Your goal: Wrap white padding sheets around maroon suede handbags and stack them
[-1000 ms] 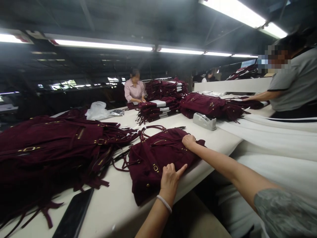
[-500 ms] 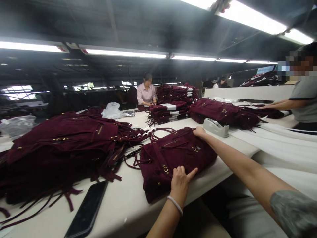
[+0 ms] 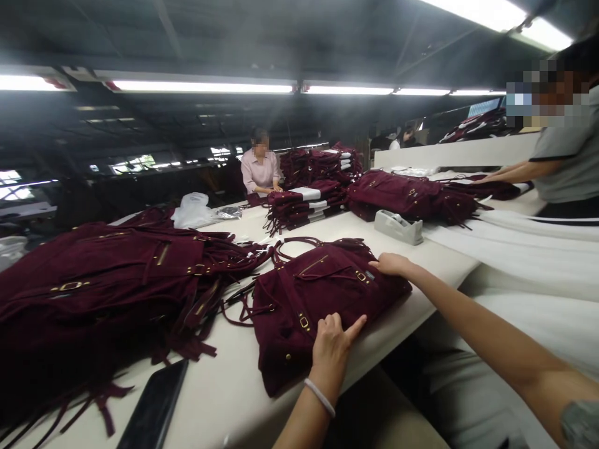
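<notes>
A burgundy fabric bag (image 3: 304, 280) with brass buckles, a zip and looped handles lies on its side at the table's front edge. My left hand (image 3: 334, 340), a pale band at its wrist, presses on the lower front of the bag. Its thumb stretches out to the right, apart from the bent fingers. Resting on the bag's right part is my right hand (image 3: 393, 265), fingers together and laid on the fabric rather than closed; its fingertips are partly hidden. Left of this bag lies a large heap of matching bags (image 3: 116, 280) with dangling straps.
A dark phone (image 3: 154, 405) lies at the table's (image 3: 210, 399) front left. Beyond the bag are a grey tape dispenser (image 3: 397, 227), stacked burgundy pieces (image 3: 299, 206) and another bag (image 3: 402, 193). White sheeting (image 3: 515, 249) spreads right. Co-workers (image 3: 262, 165) stand behind and at right.
My right hand has shifted from the bag's upper edge down onto its right front. My left hand stays pressed on the lower front. The whole view has turned slightly right.
</notes>
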A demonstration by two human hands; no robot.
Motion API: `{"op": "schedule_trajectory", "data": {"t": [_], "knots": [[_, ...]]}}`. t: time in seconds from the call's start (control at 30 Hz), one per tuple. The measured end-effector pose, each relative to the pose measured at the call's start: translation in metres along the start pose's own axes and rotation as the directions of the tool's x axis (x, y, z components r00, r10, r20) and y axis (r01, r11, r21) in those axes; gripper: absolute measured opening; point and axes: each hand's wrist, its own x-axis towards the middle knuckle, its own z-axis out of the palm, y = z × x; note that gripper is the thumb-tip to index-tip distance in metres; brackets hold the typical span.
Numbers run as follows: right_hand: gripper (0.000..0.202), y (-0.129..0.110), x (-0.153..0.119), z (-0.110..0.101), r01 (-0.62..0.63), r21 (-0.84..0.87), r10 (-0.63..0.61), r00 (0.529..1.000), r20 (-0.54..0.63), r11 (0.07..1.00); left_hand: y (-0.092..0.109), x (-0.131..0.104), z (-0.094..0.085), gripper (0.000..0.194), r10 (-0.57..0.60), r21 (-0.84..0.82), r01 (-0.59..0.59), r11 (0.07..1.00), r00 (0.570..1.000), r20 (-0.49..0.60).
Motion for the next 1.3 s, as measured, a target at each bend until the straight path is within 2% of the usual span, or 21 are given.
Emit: {"op": "schedule_trajectory", "data": {"t": [0.1, 0.2, 0.4, 0.5, 0.6, 0.67, 0.73, 0.8, 0.87, 0.93, 0.97, 1.0, 1.07, 1.2, 1.3], "knots": [[0.040, 0.016, -0.011, -0.002, -0.022, 0.041, 0.024, 0.998, -0.054, 0.999, -0.001, -0.001, 0.001, 0.071, 0.004, 0.022, -0.003, 1.000, 0.999, -0.048], [0.040, 0.026, -0.011, -0.001, -0.011, 0.134, 0.025, 0.994, -0.108, 0.991, -0.002, -0.001, 0.000, 0.078, 0.013, 0.051, -0.010, 0.999, 0.998, -0.069], [0.046, 0.037, 0.010, 0.023, -0.068, 0.331, 0.083, 0.996, -0.032, 0.941, -0.004, -0.002, -0.004, 0.086, 0.025, 0.082, -0.020, 0.996, 0.998, -0.064], [0.039, 0.034, 0.018, 0.035, -0.087, 0.319, 0.096, 0.995, -0.014, 0.944, -0.005, -0.002, -0.001, 0.088, 0.027, 0.090, -0.018, 0.996, 0.995, -0.100], [0.021, 0.028, 0.015, 0.037, -0.069, 0.241, 0.082, 0.996, -0.044, 0.968, -0.006, -0.002, 0.006, 0.088, 0.033, 0.084, -0.021, 0.996, 0.987, -0.156], [0.029, 0.023, 0.005, 0.037, -0.030, 0.179, 0.049, 0.993, -0.105, 0.983, -0.007, -0.002, 0.011, 0.088, 0.032, 0.062, -0.019, 0.998, 0.979, -0.204], [0.043, 0.018, -0.008, 0.038, 0.031, 0.129, -0.009, 0.985, -0.171, 0.991, -0.008, -0.002, 0.014, 0.087, 0.025, 0.040, -0.016, 0.999, 0.972, -0.234], [0.055, 0.015, -0.018, 0.041, 0.149, 0.057, -0.133, 0.964, -0.229, 0.987, -0.010, -0.003, 0.016, 0.086, 0.037, 0.033, -0.029, 0.999, 0.970, -0.242], [0.064, 0.014, -0.020, 0.044, 0.331, -0.064, -0.336, 0.906, -0.256, 0.942, -0.012, -0.003, 0.015, 0.084, 0.063, 0.033, -0.056, 0.998, 0.967, -0.245], [0.063, 0.015, -0.015, 0.047, 0.516, -0.169, -0.542, 0.813, -0.212, 0.840, -0.013, -0.003, 0.014, 0.082, 0.083, 0.030, -0.078, 0.997, 0.966, -0.245], [0.061, 0.016, -0.012, 0.047, 0.579, -0.178, -0.605, 0.777, -0.172, 0.795, -0.013, -0.003, 0.014, 0.082, 0.083, 0.027, -0.079, 0.996, 0.967, -0.242], [0.059, 0.017, -0.009, 0.048, 0.611, -0.157, -0.629, 0.766, -0.133, 0.776, -0.013, -0.003, 0.014, 0.083, 0.077, 0.026, -0.073, 0.997, 0.969, -0.236], [0.057, 0.020, -0.004, 0.047, 0.599, -0.099, -0.606, 0.792, -0.073, 0.795, -0.012, -0.003, 0.014, 0.086, 0.058, 0.028, -0.053, 0.998, 0.972, -0.228], [0.061, 0.023, -0.005, 0.045, 0.463, -0.076, -0.467, 0.883, -0.044, 0.883, -0.010, -0.002, 0.016, 0.088, 0.043, 0.047, -0.033, 0.998, 0.973, -0.228], [0.037, 0.022, -0.017, 0.044, 0.342, -0.079, -0.350, 0.929, -0.120, 0.936, -0.010, -0.002, 0.019, 0.087, 0.048, 0.059, -0.035, 0.998, 0.970, -0.239]]}}
